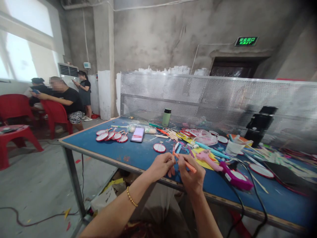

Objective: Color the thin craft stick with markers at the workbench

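My left hand (163, 165) is closed at the table's near edge. Between its thumb and fingers stands a small, narrow, light-coloured strip (173, 149). My right hand (192, 173) grips a slim orange pen-shaped tool (191, 167); its tip meets the strip, or comes very close to it. Whether that tool is a marker or a cutter is too small to tell. Just beyond my hands lies a round white disc with a red rim (159, 147). To the right of my right hand are a pink glue gun (209, 159) and a magenta device (236, 177) with a cable.
Several red-rimmed paddles (111, 135) lie on the blue table (84, 145) at left, near a phone (137, 135). Behind stands a green bottle (166, 118). Sticks, a white cup (234, 147) and craft pieces crowd the right. A perforated metal panel (158, 89) borders the back. People sit at left.
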`<state>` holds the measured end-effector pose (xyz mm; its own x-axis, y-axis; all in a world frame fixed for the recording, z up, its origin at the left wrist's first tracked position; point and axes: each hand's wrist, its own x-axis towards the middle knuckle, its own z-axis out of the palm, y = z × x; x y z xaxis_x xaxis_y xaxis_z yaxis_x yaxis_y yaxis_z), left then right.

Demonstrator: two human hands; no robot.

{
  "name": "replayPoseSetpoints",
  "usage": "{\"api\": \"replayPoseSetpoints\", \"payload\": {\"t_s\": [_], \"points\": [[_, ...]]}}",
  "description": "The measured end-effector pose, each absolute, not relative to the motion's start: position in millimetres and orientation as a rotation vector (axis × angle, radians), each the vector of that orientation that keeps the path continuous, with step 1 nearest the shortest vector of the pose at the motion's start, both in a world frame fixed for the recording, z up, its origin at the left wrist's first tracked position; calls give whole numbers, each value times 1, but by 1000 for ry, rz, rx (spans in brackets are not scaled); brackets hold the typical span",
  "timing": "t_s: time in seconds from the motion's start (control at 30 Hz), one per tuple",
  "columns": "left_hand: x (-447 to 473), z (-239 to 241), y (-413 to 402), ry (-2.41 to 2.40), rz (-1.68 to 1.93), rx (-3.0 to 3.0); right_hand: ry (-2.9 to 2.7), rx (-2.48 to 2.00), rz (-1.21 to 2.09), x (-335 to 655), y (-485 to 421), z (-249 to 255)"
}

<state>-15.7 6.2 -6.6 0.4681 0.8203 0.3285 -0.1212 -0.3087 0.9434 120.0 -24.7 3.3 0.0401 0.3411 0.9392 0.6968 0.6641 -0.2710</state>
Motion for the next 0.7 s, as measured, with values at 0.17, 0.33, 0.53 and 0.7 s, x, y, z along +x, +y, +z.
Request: {"api": "replayPoseSetpoints", "payload": {"t_s": [0.17,0.33,0.53,0.7], "points": [[-15,-7,7,614,1060,1612,-1538,-887,-339,120,-24,3],[-15,-8,9,608,1059,1598,-1514,-912,-343,120,-24,3],[-14,-10,9,606,1056,1582,-1494,-926,-341,119,-25,4],[-15,-8,8,607,1056,1578,-1527,-916,-335,118,-25,6]]}}
